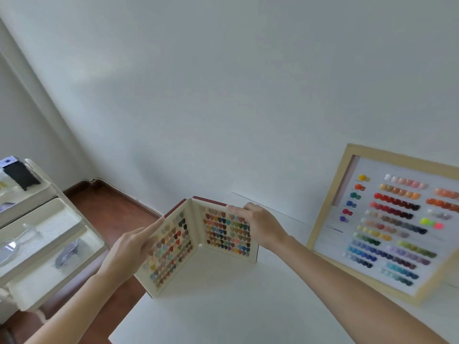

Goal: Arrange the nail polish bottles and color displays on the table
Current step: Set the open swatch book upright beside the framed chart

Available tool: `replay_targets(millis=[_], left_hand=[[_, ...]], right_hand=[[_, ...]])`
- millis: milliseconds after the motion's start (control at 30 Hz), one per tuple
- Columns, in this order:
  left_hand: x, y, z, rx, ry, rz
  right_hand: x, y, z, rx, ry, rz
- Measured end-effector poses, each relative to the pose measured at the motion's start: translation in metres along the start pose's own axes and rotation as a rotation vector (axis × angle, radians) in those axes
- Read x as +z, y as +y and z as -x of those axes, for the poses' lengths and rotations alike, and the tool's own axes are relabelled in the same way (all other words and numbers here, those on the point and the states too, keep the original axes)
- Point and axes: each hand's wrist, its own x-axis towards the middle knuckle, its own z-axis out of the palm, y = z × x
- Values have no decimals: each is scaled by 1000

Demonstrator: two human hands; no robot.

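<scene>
A color display book (198, 242) with red covers stands open like a V on the white table (223, 306), near the table's left edge. Both inner pages carry rows of small colored nail swatches. My left hand (131, 249) grips the left page's outer edge. My right hand (255, 225) holds the top right corner of the right page. A large wooden-framed color display (387, 224) with rows of colored swatches leans against the wall at the right. No nail polish bottles are in view.
A white cart with trays (47, 234) stands left of the table over a brown floor (109, 214); the trays hold a clear item, a purple-grey item and a black object. The white wall (223, 95) runs right behind the table.
</scene>
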Motion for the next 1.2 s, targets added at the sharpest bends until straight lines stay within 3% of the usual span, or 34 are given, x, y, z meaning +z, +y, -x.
replay_targets(millis=[700, 1200], left_hand=[[63, 25, -200, 315, -81, 175], [85, 38, -246, 373, -109, 157]], right_hand=[[-60, 107, -29, 340, 148, 208], [-61, 133, -48, 430, 177, 383]])
